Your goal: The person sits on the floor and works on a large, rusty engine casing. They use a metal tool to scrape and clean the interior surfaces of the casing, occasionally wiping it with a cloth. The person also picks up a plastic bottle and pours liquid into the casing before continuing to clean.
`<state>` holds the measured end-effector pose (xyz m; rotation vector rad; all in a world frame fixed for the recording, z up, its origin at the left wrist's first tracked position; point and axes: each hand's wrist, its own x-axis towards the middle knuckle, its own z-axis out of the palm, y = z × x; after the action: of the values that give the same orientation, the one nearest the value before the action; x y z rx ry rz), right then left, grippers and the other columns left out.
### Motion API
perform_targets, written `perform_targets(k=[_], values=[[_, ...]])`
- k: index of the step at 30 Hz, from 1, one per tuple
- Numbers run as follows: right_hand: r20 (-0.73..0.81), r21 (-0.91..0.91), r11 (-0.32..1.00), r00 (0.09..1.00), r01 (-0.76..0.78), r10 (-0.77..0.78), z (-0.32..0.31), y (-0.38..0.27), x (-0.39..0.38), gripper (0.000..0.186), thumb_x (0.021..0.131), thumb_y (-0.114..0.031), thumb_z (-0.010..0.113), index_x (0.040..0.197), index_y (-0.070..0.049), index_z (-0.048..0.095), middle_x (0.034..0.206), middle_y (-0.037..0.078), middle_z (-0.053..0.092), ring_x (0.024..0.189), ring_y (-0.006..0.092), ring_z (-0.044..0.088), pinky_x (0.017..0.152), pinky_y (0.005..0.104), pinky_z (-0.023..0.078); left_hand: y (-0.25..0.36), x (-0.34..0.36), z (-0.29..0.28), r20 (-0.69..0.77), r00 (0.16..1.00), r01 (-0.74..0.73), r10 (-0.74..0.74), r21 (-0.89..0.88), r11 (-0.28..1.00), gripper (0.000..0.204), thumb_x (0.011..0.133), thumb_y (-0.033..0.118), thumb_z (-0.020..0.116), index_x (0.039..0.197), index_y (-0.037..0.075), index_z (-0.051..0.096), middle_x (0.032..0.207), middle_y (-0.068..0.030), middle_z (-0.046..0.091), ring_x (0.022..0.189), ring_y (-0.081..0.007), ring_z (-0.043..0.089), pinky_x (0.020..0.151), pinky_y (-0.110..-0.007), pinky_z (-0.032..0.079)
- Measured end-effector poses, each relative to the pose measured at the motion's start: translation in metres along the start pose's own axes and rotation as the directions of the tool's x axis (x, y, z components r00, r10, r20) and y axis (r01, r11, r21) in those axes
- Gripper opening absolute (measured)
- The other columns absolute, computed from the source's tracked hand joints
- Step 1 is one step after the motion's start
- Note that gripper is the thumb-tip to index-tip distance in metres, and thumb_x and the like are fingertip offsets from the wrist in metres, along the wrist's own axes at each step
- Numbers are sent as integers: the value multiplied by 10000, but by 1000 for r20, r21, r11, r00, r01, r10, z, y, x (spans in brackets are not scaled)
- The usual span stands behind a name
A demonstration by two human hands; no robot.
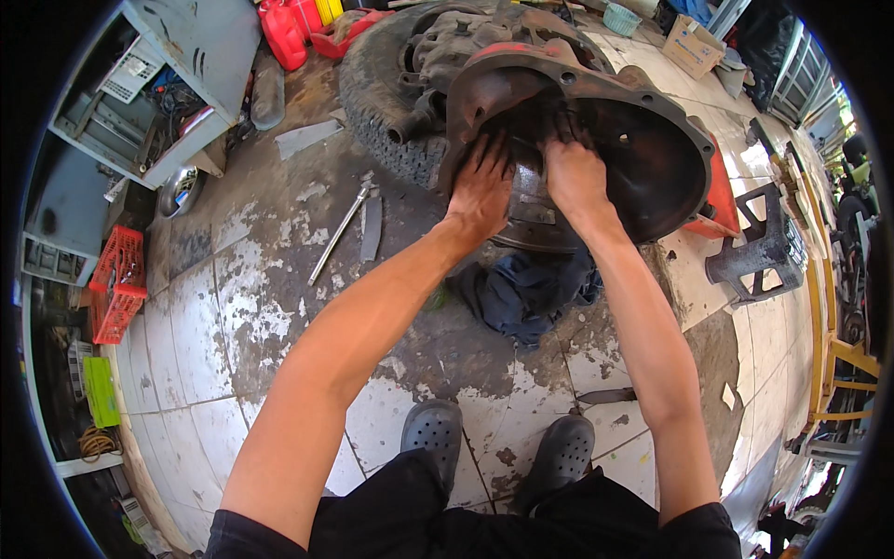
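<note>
A large greasy bell housing [652, 186] leans with its open side toward me, against a worn tire [372, 102]. My left hand [481, 182] lies along the housing's left inner wall, its blackened fingers stretched out. Inside the dark hollow, my right hand [573, 168] reaches in deeper; its fingers look extended, with the tips hard to make out against the grease. I see nothing held in either hand. Below the housing's lower rim a dark crumpled cloth [526, 293] lies on the floor.
Left of the housing lie a long-handled wrench [340, 233] and a flat grey strip [372, 229]. A black plastic stool [764, 247] lies to the right. Another dark flat strip [607, 396] is near my right shoe. A red crate [119, 284] and metal shelving [191, 84] line the left.
</note>
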<state>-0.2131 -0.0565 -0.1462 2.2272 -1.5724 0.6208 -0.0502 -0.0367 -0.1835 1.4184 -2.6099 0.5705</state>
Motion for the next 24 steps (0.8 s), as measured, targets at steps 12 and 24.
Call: perform_targets(k=[12, 24], values=[[-20, 651, 727, 953, -218, 304, -28, -66, -60, 402, 1030, -327, 481, 1289, -43, 598, 1221, 187, 636, 1124, 375, 610, 926, 413, 494, -2, -12, 1, 106, 993, -57, 40, 155, 986, 598, 905, 344, 521, 1414, 31, 501, 1543, -123, 392, 1514, -338, 100, 1235, -494, -12], [-276, 548, 836, 947, 14, 165, 57, -3, -47, 258, 900, -124, 613, 1146, -63, 660, 994, 159, 678, 916, 339, 655, 811, 427, 499, 5, -2, -3, 138, 986, -107, 91, 115, 988, 660, 826, 296, 639, 1393, -8, 491, 1505, -155, 430, 1500, -292, 191, 1234, -494, 31]])
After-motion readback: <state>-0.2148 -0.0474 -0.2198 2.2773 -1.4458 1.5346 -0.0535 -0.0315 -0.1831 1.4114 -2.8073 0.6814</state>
